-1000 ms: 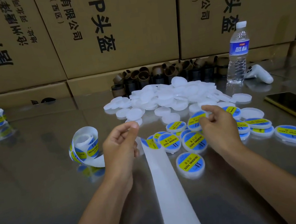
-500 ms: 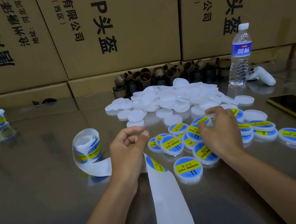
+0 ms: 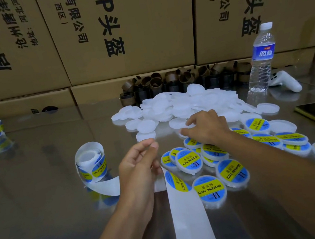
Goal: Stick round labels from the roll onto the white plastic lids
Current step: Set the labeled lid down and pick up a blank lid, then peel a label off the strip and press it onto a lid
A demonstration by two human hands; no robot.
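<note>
White bare lids point(image 3: 181, 105) piled ahead, so my right hand point(image 3: 205, 130) reaches there, fingers spread on one. My left hand point(image 3: 139, 167) curls over the backing strip point(image 3: 190, 227), likely steadying it; grip unclear.

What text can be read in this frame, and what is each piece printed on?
"SOLDERING PASTE": blue-and-yellow round labels on the white plastic lids.
"SOLDERING": labels on the white label roll.
"P头盔", "有限公司", "西区": brown cardboard boxes.
"蓝标": blue band of the clear plastic water bottle.
Small print under the labels' wording and the leftmost box's lines: too blurred or cropped.
</note>
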